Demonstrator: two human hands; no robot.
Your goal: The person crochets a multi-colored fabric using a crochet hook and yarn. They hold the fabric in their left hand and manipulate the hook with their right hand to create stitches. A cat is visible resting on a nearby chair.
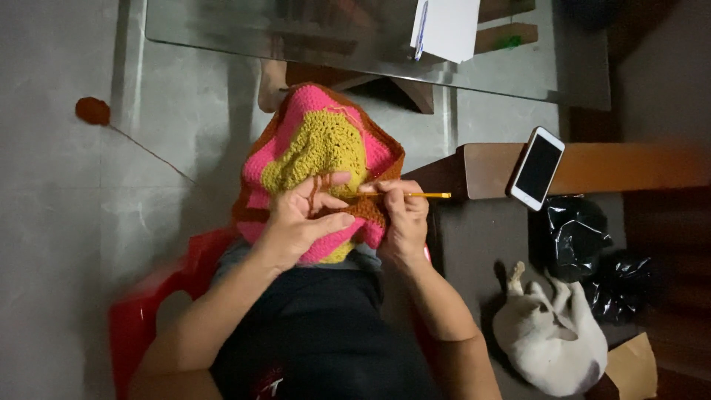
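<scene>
While a ball of rust-orange yarn [92, 111] lies on the grey floor [59, 244] at far left, its strand trailing toward the work, a person seated on a red chair [137, 318] crochets over their lap. By the look of it, the crocheted piece [315, 152] is well advanced: olive centre, pink band and most of an orange border are worked, the edge under the fingers apparently unfinished. The left hand [304, 218] pinches the fabric with yarn over its fingers; the right hand [404, 215] grips a yellow crochet hook [415, 195]. Rightward, a smartphone [536, 168] rests on a wooden ledge [629, 167], above black plastic bags [574, 233] whose contents are hidden, and a white dog [552, 333] sleeping.
</scene>
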